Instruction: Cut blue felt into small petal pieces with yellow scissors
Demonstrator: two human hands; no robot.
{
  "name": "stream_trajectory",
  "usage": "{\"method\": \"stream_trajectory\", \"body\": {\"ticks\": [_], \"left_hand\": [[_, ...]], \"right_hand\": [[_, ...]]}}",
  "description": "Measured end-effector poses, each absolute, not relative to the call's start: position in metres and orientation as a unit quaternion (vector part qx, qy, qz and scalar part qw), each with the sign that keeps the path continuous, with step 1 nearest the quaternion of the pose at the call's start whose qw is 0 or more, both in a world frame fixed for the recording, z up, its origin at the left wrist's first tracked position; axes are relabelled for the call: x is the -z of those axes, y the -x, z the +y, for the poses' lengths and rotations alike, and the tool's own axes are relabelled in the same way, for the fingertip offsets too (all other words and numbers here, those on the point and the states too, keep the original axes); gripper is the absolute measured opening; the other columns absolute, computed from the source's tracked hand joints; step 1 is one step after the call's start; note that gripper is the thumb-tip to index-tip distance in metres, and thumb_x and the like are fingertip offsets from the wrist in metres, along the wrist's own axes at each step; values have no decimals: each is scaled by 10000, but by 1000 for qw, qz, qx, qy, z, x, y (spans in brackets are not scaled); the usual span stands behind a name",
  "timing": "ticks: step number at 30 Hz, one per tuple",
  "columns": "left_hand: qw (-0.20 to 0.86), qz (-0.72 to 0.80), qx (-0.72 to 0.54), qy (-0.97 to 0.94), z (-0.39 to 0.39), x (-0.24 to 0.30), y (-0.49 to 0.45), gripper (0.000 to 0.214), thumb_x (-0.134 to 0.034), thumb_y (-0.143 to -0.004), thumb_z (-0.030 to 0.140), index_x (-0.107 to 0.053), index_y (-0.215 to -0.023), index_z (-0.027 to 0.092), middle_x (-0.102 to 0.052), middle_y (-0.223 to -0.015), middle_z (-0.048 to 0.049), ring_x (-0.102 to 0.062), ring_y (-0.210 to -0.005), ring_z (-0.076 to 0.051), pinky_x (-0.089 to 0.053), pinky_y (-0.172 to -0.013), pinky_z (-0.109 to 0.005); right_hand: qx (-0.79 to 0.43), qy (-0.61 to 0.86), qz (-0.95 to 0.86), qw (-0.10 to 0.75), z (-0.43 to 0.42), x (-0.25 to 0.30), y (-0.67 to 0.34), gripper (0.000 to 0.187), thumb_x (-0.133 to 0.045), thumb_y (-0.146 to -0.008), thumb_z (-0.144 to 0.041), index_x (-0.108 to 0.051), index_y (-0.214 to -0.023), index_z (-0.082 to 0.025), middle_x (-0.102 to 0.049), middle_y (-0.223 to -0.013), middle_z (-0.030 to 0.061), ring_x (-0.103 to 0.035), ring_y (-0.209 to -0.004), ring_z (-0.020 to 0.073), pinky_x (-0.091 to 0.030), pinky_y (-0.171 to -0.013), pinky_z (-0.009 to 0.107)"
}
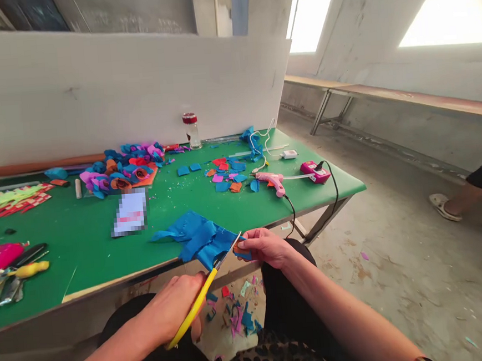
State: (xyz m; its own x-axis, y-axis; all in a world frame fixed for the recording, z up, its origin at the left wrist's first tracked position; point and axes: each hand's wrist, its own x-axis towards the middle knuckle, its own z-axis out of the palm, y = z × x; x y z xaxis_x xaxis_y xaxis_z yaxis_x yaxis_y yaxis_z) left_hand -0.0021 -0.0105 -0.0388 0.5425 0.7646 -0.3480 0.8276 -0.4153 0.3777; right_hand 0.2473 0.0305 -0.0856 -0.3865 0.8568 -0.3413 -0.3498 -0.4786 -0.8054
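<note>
Yellow-handled scissors (193, 312) are gripped in my left hand (178, 302), their blades pointing up and right against a sheet of blue crepe paper (199, 234). The sheet is crumpled and lies partly on the table, its near corner hanging over the front edge. My right hand (267, 248) pinches the right end of that paper, together with a small orange piece (241, 248) close to the blade tips. How far the blades are apart is hard to make out.
On the green table (163, 209) lie a pink glue gun (272, 182), a pink power strip (315, 172), cut paper squares (224, 176), a pile of paper flowers (123, 167) and a lidded jar (192, 131). Scraps (239, 314) litter the floor. A person's leg (467, 188) shows at right.
</note>
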Motion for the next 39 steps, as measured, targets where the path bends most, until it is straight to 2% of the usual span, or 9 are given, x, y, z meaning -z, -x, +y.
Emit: {"method": "stream_trajectory", "body": {"ticks": [7,10,12,15,17,19,22,27,39], "left_hand": [[490,493,-7,-719,17,23,-6,402,-371,-907,476,-423,-603,219,-479,-430,41,-474,-380,-123,-334,-430,-222],[550,456,-27,-699,14,31,-3,477,-418,-902,518,-486,-565,187,-542,-477,9,-509,-404,-111,-397,-457,-220],[593,444,-57,-670,8,41,-2,421,-450,-893,513,-582,-696,166,-634,-598,-21,-567,-474,-126,-441,-487,-232],[506,511,-213,-661,-3,54,-10,292,-550,-838,465,-577,-925,187,-698,-834,-45,-642,-672,-160,-501,-577,-253],[409,552,-293,-665,-11,57,-19,260,-601,-807,422,-578,-941,201,-696,-935,-52,-657,-805,-179,-529,-692,-275],[422,555,-316,-643,-21,55,-28,277,-619,-796,419,-596,-965,201,-694,-989,-60,-665,-851,-192,-537,-725,-290],[495,534,-315,-609,-37,46,-36,304,-643,-773,402,-598,-983,187,-689,-937,-55,-661,-758,-180,-524,-627,-274],[434,543,-311,-648,-57,41,-36,184,-645,-720,277,-518,-833,206,-650,-824,-12,-620,-712,-155,-510,-649,-267],[443,532,-342,-636,-79,71,-27,248,-691,-657,251,-535,-846,212,-633,-772,26,-605,-716,-145,-478,-644,-235]], "right_hand": [[-763,433,-312,364,74,67,-245,369,-920,-458,-263,-626,-649,-147,-745,-704,37,-679,-568,145,-504,-599,264],[-759,427,-313,379,71,68,-247,357,-915,-480,-278,-628,-649,-150,-746,-728,47,-685,-588,158,-514,-630,289],[-746,415,-322,410,60,71,-248,341,-907,-514,-309,-636,-647,-150,-733,-713,46,-682,-607,161,-506,-648,294],[-721,404,-352,440,32,72,-243,320,-884,-559,-361,-650,-631,-155,-704,-669,28,-638,-601,138,-473,-645,277],[-704,414,-408,409,10,70,-234,295,-855,-593,-382,-681,-656,-153,-696,-655,28,-591,-575,124,-429,-601,260],[-681,424,-476,360,-10,67,-224,254,-815,-631,-373,-689,-653,-154,-682,-630,21,-545,-549,120,-374,-551,251],[-642,428,-557,308,-29,65,-214,178,-747,-677,-321,-681,-639,-160,-638,-584,-7,-482,-530,111,-309,-514,247],[-604,440,-604,278,-36,65,-215,162,-714,-685,-320,-679,-634,-169,-614,-565,-21,-451,-517,107,-272,-485,244],[-493,451,-725,168,-50,52,-214,101,-723,-683,-250,-703,-664,-153,-501,-508,-69,-370,-495,70,-248,-466,223]]}}
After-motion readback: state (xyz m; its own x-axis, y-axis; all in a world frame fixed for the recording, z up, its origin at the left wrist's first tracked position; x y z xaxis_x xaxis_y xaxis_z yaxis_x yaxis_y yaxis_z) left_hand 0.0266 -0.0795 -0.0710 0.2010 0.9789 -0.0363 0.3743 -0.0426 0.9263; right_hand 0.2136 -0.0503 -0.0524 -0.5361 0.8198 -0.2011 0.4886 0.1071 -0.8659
